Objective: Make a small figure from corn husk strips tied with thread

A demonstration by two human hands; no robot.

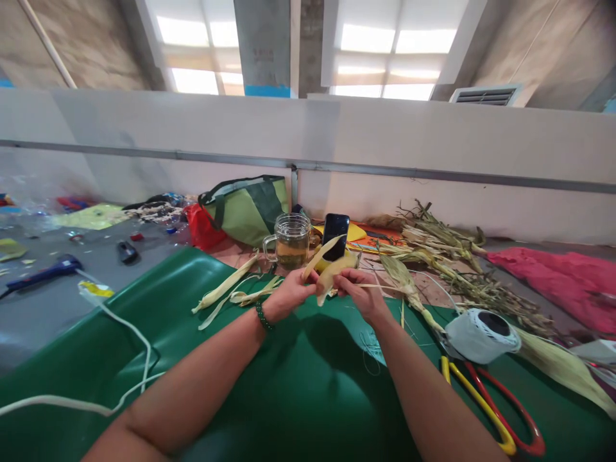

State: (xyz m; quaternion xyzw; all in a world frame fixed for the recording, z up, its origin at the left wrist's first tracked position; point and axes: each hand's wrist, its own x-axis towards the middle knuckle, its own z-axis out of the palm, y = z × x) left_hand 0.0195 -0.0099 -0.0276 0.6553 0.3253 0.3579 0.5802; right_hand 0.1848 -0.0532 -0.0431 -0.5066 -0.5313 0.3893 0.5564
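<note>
In the middle of the head view, my left hand (290, 296) is closed, with a narrow strip of pale corn husk (323, 255) rising from its fingers. My right hand (362, 294) pinches a wider curled piece of husk (332, 274) beside it. A thin stalk-like strip (387, 287) sticks out to the right of that hand. My fingertips are close together, and the husk partly hides them. Left of my hands, loose corn husks (225, 287) lie on the green mat (206, 398). A tangle of thin thread (373, 350) lies by my right forearm.
Behind my hands stand a glass mug (292, 240) of amber liquid and an upright phone (335, 232). To the right are scissors (500, 410), a white roll (482, 335) and dried stalks (445, 263). A white cord (139, 337) and a glue gun (45, 273) lie left.
</note>
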